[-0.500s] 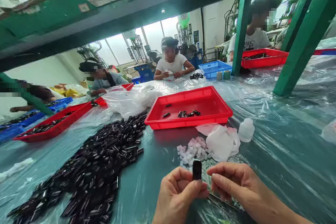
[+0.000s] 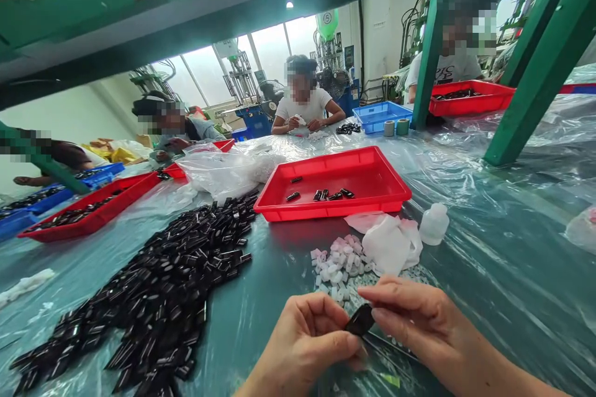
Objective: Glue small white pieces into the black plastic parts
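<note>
Between thumb and fingers, my left hand (image 2: 310, 338) grips a small black plastic part (image 2: 360, 321), which is tilted to the right. My right hand (image 2: 414, 322) is closed in a pinch at the part's upper right end, its thumb tip touching or almost touching it. Whatever lies between those right fingertips is hidden or too small to make out. Just beyond my hands is a pile of small whitish translucent pieces (image 2: 342, 260). A large heap of similar black parts (image 2: 162, 285) spreads over the table to the left.
A red tray (image 2: 335, 211) with several black parts stands ahead. A crumpled white cloth (image 2: 388, 242) and a small translucent bottle (image 2: 434, 224) lie right of the pile. A green beam (image 2: 209, 18) crosses overhead; a green post (image 2: 535, 68) rises at right. Co-workers sit across the plastic-covered table.
The black part has gone from upright to tilted right in my left hand. My right fingers have closed in on its end, where a gap showed before.
</note>
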### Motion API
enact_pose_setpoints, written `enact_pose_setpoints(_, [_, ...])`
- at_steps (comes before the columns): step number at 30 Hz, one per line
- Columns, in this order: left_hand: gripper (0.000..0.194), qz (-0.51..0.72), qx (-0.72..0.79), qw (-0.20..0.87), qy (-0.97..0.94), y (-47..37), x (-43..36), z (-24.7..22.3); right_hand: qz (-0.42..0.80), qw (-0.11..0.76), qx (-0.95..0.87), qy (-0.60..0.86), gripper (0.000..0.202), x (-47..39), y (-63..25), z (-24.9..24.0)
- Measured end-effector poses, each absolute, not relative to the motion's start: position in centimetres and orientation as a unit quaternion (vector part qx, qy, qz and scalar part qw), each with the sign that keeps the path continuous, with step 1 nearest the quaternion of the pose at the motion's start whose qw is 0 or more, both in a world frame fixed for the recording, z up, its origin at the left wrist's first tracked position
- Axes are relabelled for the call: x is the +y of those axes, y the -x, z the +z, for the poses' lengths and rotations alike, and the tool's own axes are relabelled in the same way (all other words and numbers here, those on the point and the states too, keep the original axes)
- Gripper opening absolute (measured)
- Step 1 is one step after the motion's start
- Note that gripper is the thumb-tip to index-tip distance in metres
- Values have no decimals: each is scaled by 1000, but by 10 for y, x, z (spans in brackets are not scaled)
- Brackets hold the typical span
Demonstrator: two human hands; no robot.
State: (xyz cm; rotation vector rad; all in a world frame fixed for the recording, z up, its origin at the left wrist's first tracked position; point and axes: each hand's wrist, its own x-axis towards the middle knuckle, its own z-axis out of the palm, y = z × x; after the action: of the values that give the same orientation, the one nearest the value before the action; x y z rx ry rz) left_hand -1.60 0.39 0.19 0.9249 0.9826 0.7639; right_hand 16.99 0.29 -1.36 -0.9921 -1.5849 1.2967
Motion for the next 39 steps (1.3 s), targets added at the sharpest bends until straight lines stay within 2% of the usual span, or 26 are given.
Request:
enact_pose_setpoints(2, [24,340,462,704,-419,18,5,7,517,403,-639,402,18,1,-170,-12])
enact_pose_setpoints(7, [21,360,489,677,-417,21,7,16,664,327,-525,419,10,-4,-166,-15])
enact_pose_setpoints(12, [22,347,485,686,-418,21,10,11,719,288,-479,413,7,-8,-161,-14])
enact_pose_setpoints(17, [21,329,487,678,-441,21,11,9,713,246,-497,428,4,-10,-159,-9])
enact_pose_setpoints(29, [22,328,457,712,-420,18,10,5,684,142,-573,429,20,-13,-160,-5])
enact_pose_setpoints(39, [26,333,475,701,-415,13,8,9,687,164,-551,444,17,-16,-157,-5])
